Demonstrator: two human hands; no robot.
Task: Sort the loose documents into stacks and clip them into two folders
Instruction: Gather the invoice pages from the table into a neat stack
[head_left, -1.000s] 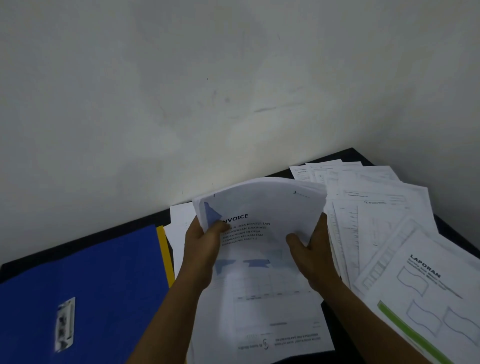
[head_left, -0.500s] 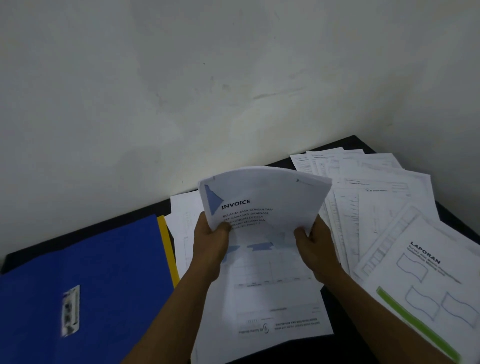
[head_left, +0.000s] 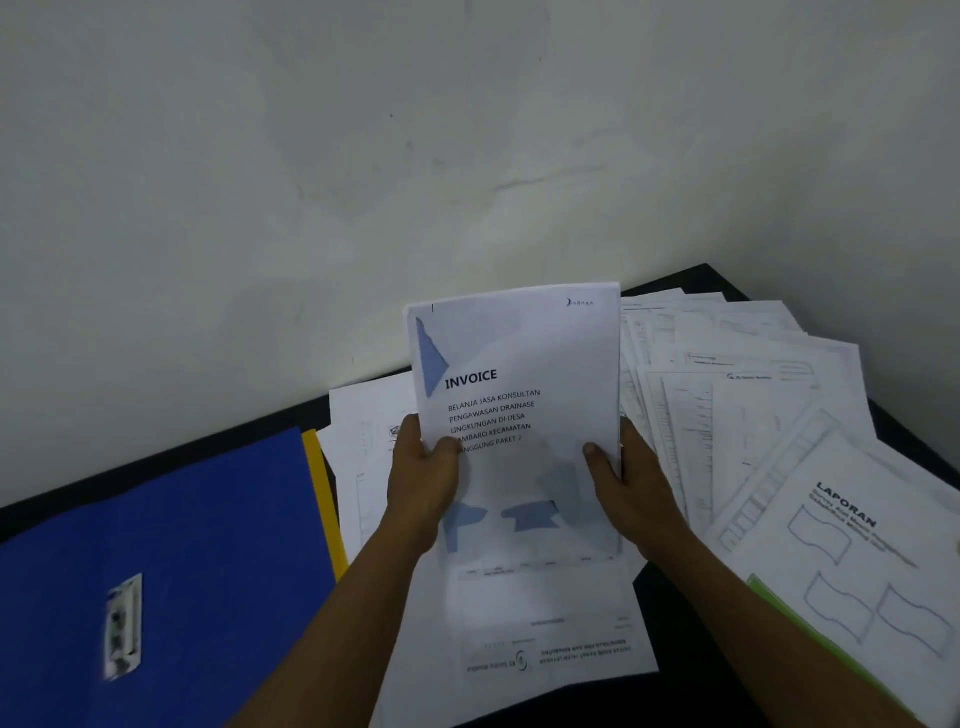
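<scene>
Head view.
- Invoice stack (head_left: 514, 364): held upright above the black table (head_left: 691, 278), between both hands.
- Left hand (head_left: 423, 478): pinches the stack's left edge, thumb on the front.
- Right hand (head_left: 628, 483): pinches the right edge likewise.
- Blue folder (head_left: 171, 571): flat at left, over a yellow folder (head_left: 324, 499).
- Loose documents (head_left: 753, 395): fanned at right, with the LAPORAN sheet (head_left: 852, 561) nearest.
</scene>
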